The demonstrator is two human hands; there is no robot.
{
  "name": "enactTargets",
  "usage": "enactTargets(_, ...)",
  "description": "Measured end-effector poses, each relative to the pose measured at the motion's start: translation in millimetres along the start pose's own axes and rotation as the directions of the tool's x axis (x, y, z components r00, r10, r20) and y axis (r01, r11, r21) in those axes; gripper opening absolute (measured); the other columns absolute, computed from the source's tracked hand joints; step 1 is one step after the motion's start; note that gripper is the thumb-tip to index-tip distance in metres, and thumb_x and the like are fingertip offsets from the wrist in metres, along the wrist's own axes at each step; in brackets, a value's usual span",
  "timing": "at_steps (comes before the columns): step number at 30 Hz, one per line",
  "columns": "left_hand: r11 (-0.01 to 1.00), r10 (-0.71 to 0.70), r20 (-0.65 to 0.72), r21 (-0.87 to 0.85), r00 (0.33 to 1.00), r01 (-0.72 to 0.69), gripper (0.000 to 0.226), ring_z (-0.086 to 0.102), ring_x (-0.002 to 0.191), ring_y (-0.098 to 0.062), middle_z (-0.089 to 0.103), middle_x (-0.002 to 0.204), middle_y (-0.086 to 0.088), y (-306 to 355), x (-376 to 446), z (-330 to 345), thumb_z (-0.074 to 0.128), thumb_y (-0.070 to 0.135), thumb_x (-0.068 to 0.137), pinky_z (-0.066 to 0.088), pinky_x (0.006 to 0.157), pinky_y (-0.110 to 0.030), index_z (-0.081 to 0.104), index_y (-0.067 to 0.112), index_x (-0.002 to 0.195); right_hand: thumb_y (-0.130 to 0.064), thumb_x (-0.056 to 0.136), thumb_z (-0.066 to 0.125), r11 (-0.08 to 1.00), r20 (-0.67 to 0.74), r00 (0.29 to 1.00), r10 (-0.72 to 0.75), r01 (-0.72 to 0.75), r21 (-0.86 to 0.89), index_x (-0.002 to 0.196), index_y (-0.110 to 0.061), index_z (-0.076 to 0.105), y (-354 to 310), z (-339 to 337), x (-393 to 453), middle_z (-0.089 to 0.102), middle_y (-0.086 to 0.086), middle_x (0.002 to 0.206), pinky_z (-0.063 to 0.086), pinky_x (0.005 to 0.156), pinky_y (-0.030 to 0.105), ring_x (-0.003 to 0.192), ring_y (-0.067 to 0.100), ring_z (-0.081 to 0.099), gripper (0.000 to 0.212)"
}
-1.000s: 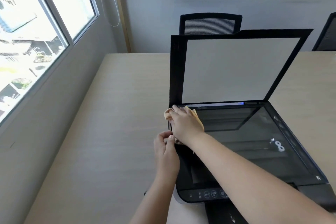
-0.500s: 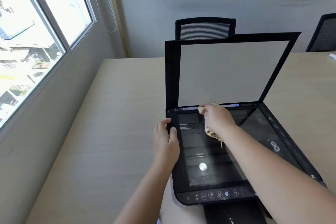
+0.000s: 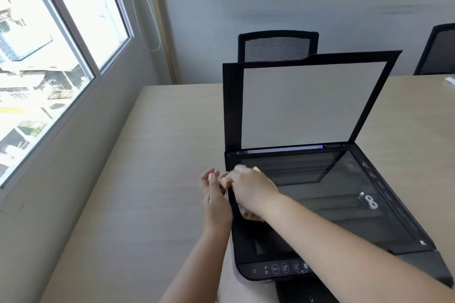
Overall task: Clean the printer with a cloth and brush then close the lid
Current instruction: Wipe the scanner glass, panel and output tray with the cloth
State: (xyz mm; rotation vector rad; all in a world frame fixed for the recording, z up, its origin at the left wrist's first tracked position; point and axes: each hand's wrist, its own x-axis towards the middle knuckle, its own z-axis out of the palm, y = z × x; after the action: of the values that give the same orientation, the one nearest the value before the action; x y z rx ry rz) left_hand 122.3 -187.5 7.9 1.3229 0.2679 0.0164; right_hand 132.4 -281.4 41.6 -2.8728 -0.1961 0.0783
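Printer [image 3: 327,206] sits on the table [image 3: 147,179] with its lid [image 3: 312,103] raised and leaning back, scanner glass [image 3: 344,204] bare. The cloth [image 3: 248,214], a tan wad, is at the glass's left border, mostly hidden under the right hand [image 3: 251,189]; its grip is closed over the cloth, pressing it down on the frame. Half a second ago that hand was wiping near the middle of the far edge of the glass; now it has swept back to the left rim, close to where it was a second ago. So the wiping runs side to side along the far strip, and the near part of the glass probably remains to be done. The left hand [image 3: 214,199] has slid from gripping the frame's top to lying flat against the printer's left side, fingers loosely open, holding nothing, seemingly steadying the machine. No brush shows anywhere in view. By my judgement the cloth stage is underway, with brushing and closing the lid both still ahead. Beyond the printer stand a chair [image 3: 278,44] and the window [image 3: 49,56] at left.
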Motion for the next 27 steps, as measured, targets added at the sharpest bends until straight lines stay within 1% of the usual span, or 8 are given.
enactTargets(3,0.997,-0.025,-0.067,-0.074,0.997,0.02,0.032,0.06,0.105,-0.017,0.062,0.108,0.002,5.6,2.8,-7.7,0.027,0.03,0.105,0.046,0.082,-0.023,0.055,0.015,0.109,-0.005,0.082,0.05,0.996,0.013,0.997,-0.077,0.077,-0.047,0.107,-0.013,0.06,-14.6,5.4,-53.6,0.055,0.005,0.109,0.042,0.092,0.033,0.102,0.026,0.053,0.028)
enactTargets(6,1.0,-0.009,-0.036,0.002,0.999,0.009,0.026,0.059,0.109,-0.016,0.064,0.107,0.001,5.4,2.4,-15.1,0.032,0.024,0.105,0.043,0.094,-0.027,0.057,0.018,0.102,-0.02,0.059,0.067,0.988,-0.078,0.99,-0.114,0.105,-0.114,0.08,-0.024,0.066,-21.6,28.7,-109.7,0.063,-0.004,0.083,0.047,0.08,0.032,0.078,0.018,0.06,0.022)
enactTargets(10,0.908,0.134,0.198,0.369,0.971,-0.2,0.014,0.056,0.09,0.008,0.063,0.101,0.009,0.7,-26.6,-12.6,0.048,0.019,0.098,0.04,0.078,-0.009,0.06,0.025,0.103,-0.022,0.072,0.061,0.991,-0.281,0.951,-0.13,0.119,-0.053,0.111,-0.027,0.062,-20.3,60.3,-163.9,0.069,-0.007,0.113,0.038,0.09,0.037,0.108,0.016,0.062,0.04)
enactTargets(13,0.691,0.266,0.379,0.566,0.886,-0.45,0.02,0.046,0.116,-0.001,0.055,0.118,0.019,-11.3,-43.6,-13.8,0.049,0.028,0.092,0.035,0.097,-0.021,0.057,0.029,0.11,-0.02,0.097,0.033,0.981,-0.366,0.91,-0.196,0.177,-0.085,0.127,-0.028,0.061,-5.1,63.5,-184.7,0.056,-0.007,0.138,0.035,0.102,0.037,0.129,0.014,0.049,0.042)
enactTargets(16,0.535,0.322,0.501,0.604,0.803,-0.591,0.03,0.031,0.129,0.002,0.05,0.125,0.023,-15.2,-63.9,-16.4,0.04,0.038,0.089,0.026,0.105,-0.019,0.058,0.027,0.112,-0.015,0.095,0.044,0.986,-0.425,0.89,-0.163,0.159,-0.046,0.132,-0.02,0.058,29.1,64.1,-208.9,0.048,-0.003,0.145,0.034,0.111,0.038,0.135,0.019,0.044,0.04)
enactTargets(19,0.479,0.355,0.551,0.587,0.755,-0.653,0.032,0.032,0.134,-0.003,0.053,0.128,0.018,-16.9,-79.7,-19.0,0.038,0.039,0.089,0.028,0.108,-0.022,0.058,0.027,0.111,-0.007,0.091,0.043,0.999,-0.472,0.881,-0.03,0.04,0.01,0.124,-0.008,0.064,72.4,53.1,-230.7,0.06,0.005,0.131,0.035,0.109,0.041,0.127,0.025,0.052,0.039)
enactTargets(23,0.455,0.363,0.574,0.579,0.734,-0.677,0.031,0.035,0.137,-0.013,0.056,0.128,0.013,-16.0,-86.3,-16.1,0.039,0.037,0.09,0.031,0.111,-0.029,0.059,0.025,0.111,-0.01,0.088,0.04,0.986,-0.49,0.856,0.162,-0.118,0.121,0.123,-0.001,0.063,93.6,40.2,-246.3,0.057,0.01,0.134,0.028,0.114,0.035,0.141,0.006,0.028,0.043)
enactTargets(27,0.362,0.38,0.62,0.583,0.686,-0.728,0.03,0.039,0.135,-0.02,0.058,0.126,0.008,-20.8,-91.0,-11.5,0.041,0.031,0.091,0.036,0.109,-0.043,0.061,0.021,0.111,0.005,0.081,0.056,0.991,-0.503,0.858,0.099,-0.041,0.126,0.124,-0.004,0.063,59.0,53.9,-228.8,0.056,0.008,0.136,0.029,0.115,0.035,0.139,0.012,0.036,0.045)
